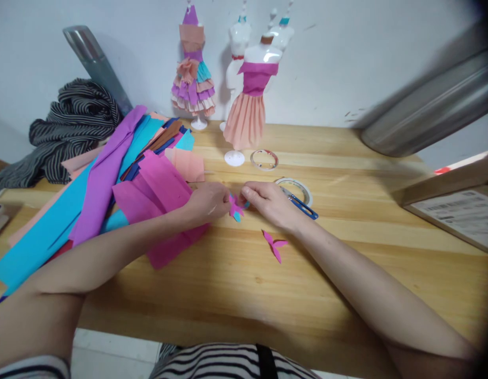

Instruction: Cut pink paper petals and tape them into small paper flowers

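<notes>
Between the thumb and fingers of my left hand is a small cut paper bow shape, pink with blue showing under it. Close by on the right, my right hand is closed in a pinch, and a bit of blue paper shows at its fingertips. Whether that bit joins the piece in my left hand, I cannot tell. A loose three-pointed pink paper piece lies on the table below my right hand. Just beyond that hand are blue-handled snips resting against a white tape roll.
Folded crepe paper in many colours piles up at left, beside a striped cloth. Dress-form figures, one in a pink-and-peach dress, stand at the back near a thin ring. A steel flask and a cardboard box stand right.
</notes>
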`<act>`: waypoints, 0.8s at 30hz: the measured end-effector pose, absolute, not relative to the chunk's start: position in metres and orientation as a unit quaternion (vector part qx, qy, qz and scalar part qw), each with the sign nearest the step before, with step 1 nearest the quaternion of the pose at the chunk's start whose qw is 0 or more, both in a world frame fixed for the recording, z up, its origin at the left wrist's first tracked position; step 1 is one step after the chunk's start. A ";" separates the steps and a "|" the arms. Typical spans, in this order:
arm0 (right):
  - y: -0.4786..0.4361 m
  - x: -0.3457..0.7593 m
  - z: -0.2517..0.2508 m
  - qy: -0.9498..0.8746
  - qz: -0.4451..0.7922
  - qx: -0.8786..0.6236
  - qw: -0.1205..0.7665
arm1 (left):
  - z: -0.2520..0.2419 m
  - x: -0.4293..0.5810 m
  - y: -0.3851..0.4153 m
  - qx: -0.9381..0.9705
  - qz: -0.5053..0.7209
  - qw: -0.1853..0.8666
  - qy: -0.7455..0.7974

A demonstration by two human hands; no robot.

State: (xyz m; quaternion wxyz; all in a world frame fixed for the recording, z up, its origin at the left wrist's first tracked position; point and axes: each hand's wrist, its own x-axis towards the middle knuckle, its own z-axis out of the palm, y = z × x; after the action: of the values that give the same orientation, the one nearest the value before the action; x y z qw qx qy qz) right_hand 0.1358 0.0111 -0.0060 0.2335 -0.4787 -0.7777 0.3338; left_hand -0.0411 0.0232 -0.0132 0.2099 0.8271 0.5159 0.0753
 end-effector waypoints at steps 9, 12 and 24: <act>0.010 0.135 -0.007 -0.796 0.317 -0.463 0.227 | -0.011 -0.041 0.028 0.829 0.052 0.225 0.510; 0.010 0.135 -0.008 -0.798 0.322 -0.457 0.224 | -0.011 -0.042 0.031 0.831 0.048 0.219 0.509; 0.010 0.135 -0.011 -0.788 0.342 -0.458 0.227 | -0.011 -0.046 0.038 0.823 0.061 0.266 0.497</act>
State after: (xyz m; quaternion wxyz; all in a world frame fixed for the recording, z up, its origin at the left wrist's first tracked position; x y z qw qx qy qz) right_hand 0.1349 0.0102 -0.0114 0.2274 -0.4579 -0.7884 0.3421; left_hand -0.0455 0.0380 -0.0109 0.2660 0.8235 0.4974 0.0613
